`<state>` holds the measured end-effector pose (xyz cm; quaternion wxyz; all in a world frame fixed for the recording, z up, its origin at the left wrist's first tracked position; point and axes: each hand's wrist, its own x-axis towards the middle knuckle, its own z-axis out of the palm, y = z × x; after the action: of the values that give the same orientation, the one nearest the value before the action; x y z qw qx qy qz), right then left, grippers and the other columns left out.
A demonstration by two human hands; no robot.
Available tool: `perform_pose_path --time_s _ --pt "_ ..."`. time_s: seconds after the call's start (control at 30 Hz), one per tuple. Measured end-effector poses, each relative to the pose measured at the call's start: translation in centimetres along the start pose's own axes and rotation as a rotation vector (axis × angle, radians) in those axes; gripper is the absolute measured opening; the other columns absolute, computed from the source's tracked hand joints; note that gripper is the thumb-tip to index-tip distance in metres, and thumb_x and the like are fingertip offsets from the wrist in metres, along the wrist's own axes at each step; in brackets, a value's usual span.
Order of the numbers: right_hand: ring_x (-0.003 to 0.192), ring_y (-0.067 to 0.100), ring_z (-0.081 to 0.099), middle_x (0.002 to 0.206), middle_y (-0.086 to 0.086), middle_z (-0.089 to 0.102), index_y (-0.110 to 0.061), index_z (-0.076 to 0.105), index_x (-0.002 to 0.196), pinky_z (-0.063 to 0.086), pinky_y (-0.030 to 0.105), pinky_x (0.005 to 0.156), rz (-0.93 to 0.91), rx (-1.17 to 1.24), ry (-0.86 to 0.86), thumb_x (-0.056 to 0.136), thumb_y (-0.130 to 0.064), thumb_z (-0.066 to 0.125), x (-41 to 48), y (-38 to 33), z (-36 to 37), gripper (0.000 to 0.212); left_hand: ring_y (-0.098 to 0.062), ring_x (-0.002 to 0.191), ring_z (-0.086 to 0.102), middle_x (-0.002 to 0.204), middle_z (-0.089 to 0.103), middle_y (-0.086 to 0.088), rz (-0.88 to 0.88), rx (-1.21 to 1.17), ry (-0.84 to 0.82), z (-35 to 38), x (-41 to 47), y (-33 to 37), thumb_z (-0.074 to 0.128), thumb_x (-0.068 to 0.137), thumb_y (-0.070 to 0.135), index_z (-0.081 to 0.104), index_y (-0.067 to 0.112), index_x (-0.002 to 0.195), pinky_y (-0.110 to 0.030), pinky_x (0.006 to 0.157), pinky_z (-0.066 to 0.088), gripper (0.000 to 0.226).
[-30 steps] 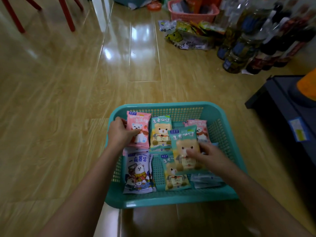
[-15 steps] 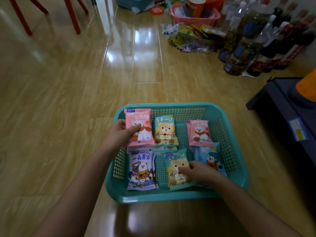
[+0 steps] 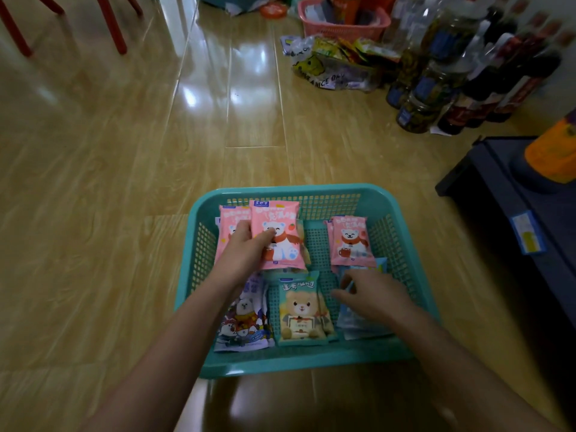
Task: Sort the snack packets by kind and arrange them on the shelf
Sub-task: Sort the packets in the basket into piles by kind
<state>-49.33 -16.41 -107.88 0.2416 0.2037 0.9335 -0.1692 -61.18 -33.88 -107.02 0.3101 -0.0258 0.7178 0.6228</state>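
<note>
single head-worn view, wide-angle, looks forward and down, close over teal basket point(image 3: 311, 358) on floor point(image 3: 93, 182).

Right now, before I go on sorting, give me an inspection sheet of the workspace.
Surface: glossy wood floor; teal basket sits on it.
Job's things: in the basket, pink packets far right; green packet, purple packet and blue packets along the near side.
Clutter: pink basket, snack bags, bottles, all far right.
Hands: left hand grips a pink packet at far left, second pink packet beside it; right hand open over the blue packets.
Cables: nothing seen.
Surroundings: red chair legs far left; dark shelf at right.
</note>
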Motion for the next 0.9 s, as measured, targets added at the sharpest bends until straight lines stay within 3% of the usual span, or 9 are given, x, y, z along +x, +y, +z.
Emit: perform_pose_path --time_s 0.13,0.2,0.27,0.33,0.43,0.6,0.7,0.8,0.9 --pt "0.091 0.019 0.062 0.105 -0.004 0.068 -0.028 0.058 0.107 0.045 0.029 0.068 0.060 -0.010 0.188 0.089 -0.049 0.049 -0.5 3.7 -3.6 0.029 -0.017 0.071 0.055 0.085 0.057 -0.003 -0.024 0.062 -0.070 4.8 1.4 0.4 0.046 0.092 0.013 0.047 0.015 0.095 -0.028 0.060 0.041 0.004" --pt "0.093 0.018 0.061 0.105 -0.006 0.067 -0.029 0.058 0.107 0.042 0.027 0.066 0.073 -0.040 0.219 0.089 -0.048 0.050 -0.5 5.4 -5.0 0.027 -0.019 0.077 0.058 0.094 0.059 -0.007 -0.023 0.103 -0.123 7.2 2.0 0.3 0.048 0.092 0.013 0.046 0.012 0.102 -0.030 0.063 0.047 0.011" --pt "0.096 0.018 0.061 0.106 -0.006 0.067 -0.030 0.058 0.108 0.045 0.028 0.069 0.085 -0.058 0.226 0.089 -0.047 0.051 -0.6 6.8 -6.0 0.027 -0.026 0.093 0.064 0.110 0.061 -0.014 -0.020 0.150 -0.156 9.4 2.6 0.0 0.052 0.092 0.013 0.046 0.006 0.114 -0.041 0.078 0.055 0.024" --pt "0.096 0.018 0.061 0.105 -0.007 0.067 -0.032 0.058 0.108 0.047 0.030 0.072 0.093 -0.067 0.225 0.089 -0.048 0.050 -0.8 7.8 -6.6 0.026 -0.032 0.104 0.062 0.118 0.060 -0.018 -0.002 0.213 -0.131 11.3 3.1 -0.3 0.057 0.090 0.014 0.048 0.003 0.118 -0.048 0.090 0.052 0.031" --pt "0.093 0.014 0.060 0.100 -0.010 0.065 -0.035 0.058 0.106 0.045 0.028 0.068 0.094 -0.047 0.228 0.089 -0.049 0.049 -1.0 8.5 -6.8 0.024 -0.032 0.109 0.059 0.120 0.060 -0.019 0.045 0.322 -0.096 13.5 4.1 -0.8 0.062 0.086 0.012 0.050 0.000 0.119 -0.047 0.092 0.050 0.037" --pt "0.091 0.014 0.061 0.099 -0.010 0.066 -0.033 0.059 0.105 0.040 0.026 0.066 0.065 -0.030 0.256 0.088 -0.046 0.052 -0.7 7.8 -6.4 0.022 -0.034 0.111 0.053 0.121 0.054 -0.022 0.126 0.533 -0.091 14.7 4.5 -1.4 0.045 0.089 0.002 0.048 -0.004 0.118 -0.036 0.090 0.045 0.030" --pt "0.089 0.015 0.061 0.099 -0.010 0.067 -0.033 0.059 0.102 0.038 0.026 0.065 0.030 -0.012 0.270 0.089 -0.044 0.052 -0.4 6.4 -6.2 0.019 -0.027 0.115 0.049 0.125 0.052 -0.015 0.322 0.599 0.005 12.6 3.2 -1.1 0.043 0.092 0.004 0.052 0.000 0.122 -0.031 0.093 0.038 0.032" --pt "0.088 0.016 0.061 0.097 -0.010 0.068 -0.032 0.060 0.102 0.041 0.027 0.064 -0.015 0.049 0.298 0.089 -0.043 0.053 0.3 4.1 -5.8 0.018 -0.022 0.106 0.052 0.112 0.057 -0.009 0.524 0.551 0.181 8.5 1.5 -1.1 0.047 0.089 0.001 0.059 0.005 0.109 -0.031 0.090 0.042 0.024" --pt "0.087 0.017 0.063 0.095 -0.006 0.068 -0.026 0.061 0.104 0.049 0.031 0.070 -0.101 0.152 0.313 0.090 -0.041 0.054 1.5 1.3 -4.9 0.022 -0.028 0.102 0.050 0.104 0.056 -0.014 0.545 0.632 0.368 3.5 1.0 -1.3 0.052 0.084 0.000 0.059 0.001 0.101 -0.029 0.086 0.034 0.018"
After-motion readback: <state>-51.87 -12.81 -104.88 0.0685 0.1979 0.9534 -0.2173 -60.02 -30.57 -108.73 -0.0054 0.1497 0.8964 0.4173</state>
